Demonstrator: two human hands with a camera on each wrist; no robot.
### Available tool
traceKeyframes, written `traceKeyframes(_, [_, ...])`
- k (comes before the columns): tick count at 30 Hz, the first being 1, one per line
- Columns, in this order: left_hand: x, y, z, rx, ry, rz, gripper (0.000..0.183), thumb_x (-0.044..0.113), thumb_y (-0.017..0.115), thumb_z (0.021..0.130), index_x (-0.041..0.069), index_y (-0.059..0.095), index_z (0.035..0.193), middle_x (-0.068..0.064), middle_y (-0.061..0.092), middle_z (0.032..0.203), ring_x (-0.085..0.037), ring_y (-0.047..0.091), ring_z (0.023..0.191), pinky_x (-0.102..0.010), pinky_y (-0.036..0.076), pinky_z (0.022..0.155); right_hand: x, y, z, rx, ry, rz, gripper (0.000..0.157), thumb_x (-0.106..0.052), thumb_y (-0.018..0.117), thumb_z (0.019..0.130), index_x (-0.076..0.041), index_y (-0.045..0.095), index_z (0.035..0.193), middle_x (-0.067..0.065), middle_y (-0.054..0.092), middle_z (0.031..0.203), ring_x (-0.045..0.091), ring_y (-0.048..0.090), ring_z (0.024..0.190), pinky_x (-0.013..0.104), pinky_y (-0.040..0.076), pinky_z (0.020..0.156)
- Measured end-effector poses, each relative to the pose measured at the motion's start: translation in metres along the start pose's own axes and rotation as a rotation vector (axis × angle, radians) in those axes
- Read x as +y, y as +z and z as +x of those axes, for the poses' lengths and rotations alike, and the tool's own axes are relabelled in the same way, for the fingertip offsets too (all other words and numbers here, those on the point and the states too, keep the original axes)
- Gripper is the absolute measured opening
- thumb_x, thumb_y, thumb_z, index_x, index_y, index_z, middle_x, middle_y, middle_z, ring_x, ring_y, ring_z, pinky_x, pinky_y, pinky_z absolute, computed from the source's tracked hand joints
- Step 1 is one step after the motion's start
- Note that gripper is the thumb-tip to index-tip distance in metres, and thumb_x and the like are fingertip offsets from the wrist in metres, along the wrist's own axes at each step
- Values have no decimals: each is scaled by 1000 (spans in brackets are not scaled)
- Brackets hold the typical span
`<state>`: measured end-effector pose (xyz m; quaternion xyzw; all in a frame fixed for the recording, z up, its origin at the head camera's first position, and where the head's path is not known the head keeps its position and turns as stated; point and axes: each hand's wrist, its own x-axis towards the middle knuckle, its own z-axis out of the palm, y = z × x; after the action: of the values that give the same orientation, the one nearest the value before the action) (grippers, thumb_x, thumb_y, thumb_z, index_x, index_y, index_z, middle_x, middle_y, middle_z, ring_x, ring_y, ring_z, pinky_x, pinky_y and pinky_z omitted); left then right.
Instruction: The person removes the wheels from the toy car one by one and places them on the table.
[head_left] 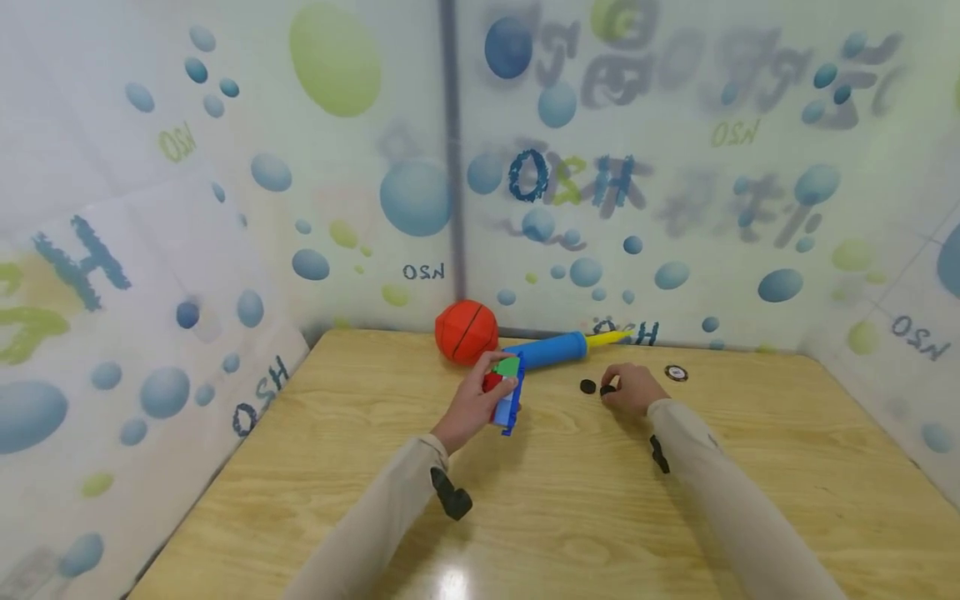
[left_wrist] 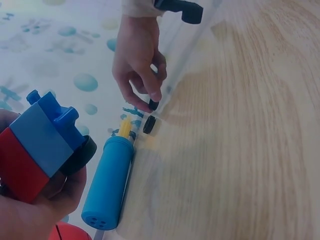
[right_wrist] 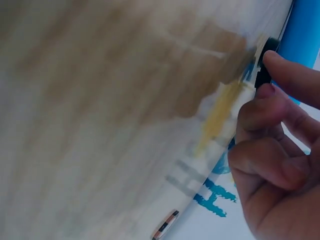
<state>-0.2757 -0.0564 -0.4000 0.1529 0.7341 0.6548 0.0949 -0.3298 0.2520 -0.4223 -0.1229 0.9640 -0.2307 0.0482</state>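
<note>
Over the desk, toward its far edge, the left hand, fingers curled, and the right hand, in a narrow pinch, hold a toy and a black disc respectively. Best lift the pinched disc squarely, clear of the other disc.

Tabletop before the black disc is free; pump obstructs behind.

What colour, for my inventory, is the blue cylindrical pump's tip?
Yellow pointed tip, clearest in the head view.
</note>
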Motion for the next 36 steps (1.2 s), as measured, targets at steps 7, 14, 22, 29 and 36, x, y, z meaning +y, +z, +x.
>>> traceKeyframes(7, [-2,-1,1,-3,-27,-7,42,24,53,105,26,40,145,-21,52,128,-22,68,89,-35,62,76,-2,0,10,-25,36,-40,24,-12,70,91,-2,67,112,24,69,113,33,65,94,46,53,81])
traceKeyframes(14, [-2,-1,0,-4,-26,-19,44,26,54,104,27,40,145,-21,53,128,-22,68,90,-36,62,78,-2,3,12,-27,57,-59,25,-11,71,90,-2,68,113,26,67,122,43,64,108,51,53,88])
traceKeyframes(22, [-1,-2,-2,-5,-16,-37,44,25,53,105,25,39,146,-21,53,128,-26,70,93,-37,62,78,-2,4,12,-37,66,-14,35,-13,71,90,-4,65,123,27,66,122,32,64,93,43,53,79])
traceKeyframes(29, [-1,0,2,-6,-12,-59,44,24,53,105,24,38,147,-21,53,130,-24,70,91,-37,62,77,-8,-7,3,-14,25,8,41,-16,70,92,0,61,129,20,70,101,24,65,81,40,55,72])
traceKeyframes(36, [-1,2,4,-5,-25,-73,45,25,52,105,25,38,148,-22,52,132,-47,66,109,-38,62,78,-27,-21,-10,2,-63,83,39,-17,68,94,3,62,128,13,69,84,18,62,62,32,53,62])
